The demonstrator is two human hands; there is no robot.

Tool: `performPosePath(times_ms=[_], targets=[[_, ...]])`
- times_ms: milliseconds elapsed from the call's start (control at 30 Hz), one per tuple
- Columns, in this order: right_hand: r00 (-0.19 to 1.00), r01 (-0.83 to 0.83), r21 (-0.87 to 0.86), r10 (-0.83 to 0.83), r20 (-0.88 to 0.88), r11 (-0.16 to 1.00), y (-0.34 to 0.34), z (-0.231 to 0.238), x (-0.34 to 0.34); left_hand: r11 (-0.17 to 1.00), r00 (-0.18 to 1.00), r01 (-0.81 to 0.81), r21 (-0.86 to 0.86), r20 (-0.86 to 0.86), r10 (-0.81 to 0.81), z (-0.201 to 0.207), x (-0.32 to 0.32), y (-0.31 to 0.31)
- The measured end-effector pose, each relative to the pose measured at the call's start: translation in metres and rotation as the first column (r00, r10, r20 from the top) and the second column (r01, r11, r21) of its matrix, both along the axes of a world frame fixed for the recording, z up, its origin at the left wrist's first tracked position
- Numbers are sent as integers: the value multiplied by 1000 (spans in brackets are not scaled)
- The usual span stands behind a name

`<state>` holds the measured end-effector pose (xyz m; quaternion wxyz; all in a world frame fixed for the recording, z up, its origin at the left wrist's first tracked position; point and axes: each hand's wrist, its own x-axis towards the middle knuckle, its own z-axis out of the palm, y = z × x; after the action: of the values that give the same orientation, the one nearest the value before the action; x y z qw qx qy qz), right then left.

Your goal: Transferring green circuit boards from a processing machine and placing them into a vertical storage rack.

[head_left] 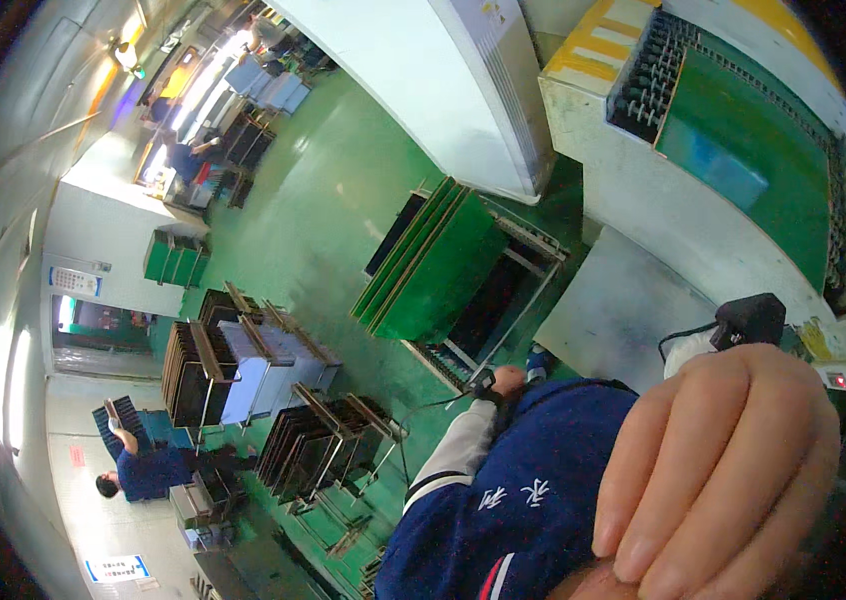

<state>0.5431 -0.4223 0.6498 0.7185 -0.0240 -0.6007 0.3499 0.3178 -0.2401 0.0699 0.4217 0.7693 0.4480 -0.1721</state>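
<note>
My right hand looms large at the lower right, close to the camera. Its fingers are bent and pressed together, with the fingertips by what looks like the thumb at the lower edge. Anything between them is hidden. A black strapped device sits at that wrist. My left hand is small and low beside my navy jacket, its fingers too small to read. It wears a similar wrist device. Nearest to it stands a rack carrying several upright green panels.
A roller conveyor machine at the upper right bears a flat green panel. A white cabinet stands beyond the rack. Wheeled racks of dark panels fill the left. A co-worker in dark clothing holds a panel at far left.
</note>
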Motion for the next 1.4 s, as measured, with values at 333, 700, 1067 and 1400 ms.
performPosePath(times_ms=[333, 700, 1067, 1400], targets=[[994, 48, -65, -54, -90, 997, -8, -12, -18, 993, 1000, 17, -118, 26, -14, 22, -1, -13], [856, 405, -242, -459, -238, 882, 67, -4, -92, 965, 999, 38, -259, 30, -32, -23, 3, 22], [725, 633, -529, -195, 660, 565, 286, -205, -24, 996, 995, -52, -69, 81, 57, -16, -44, 77], [36, 768, 76, -161, 986, 636, 392, -372, -39, 904, 919, 391, 171, -133, -372, -121, -187, 94]])
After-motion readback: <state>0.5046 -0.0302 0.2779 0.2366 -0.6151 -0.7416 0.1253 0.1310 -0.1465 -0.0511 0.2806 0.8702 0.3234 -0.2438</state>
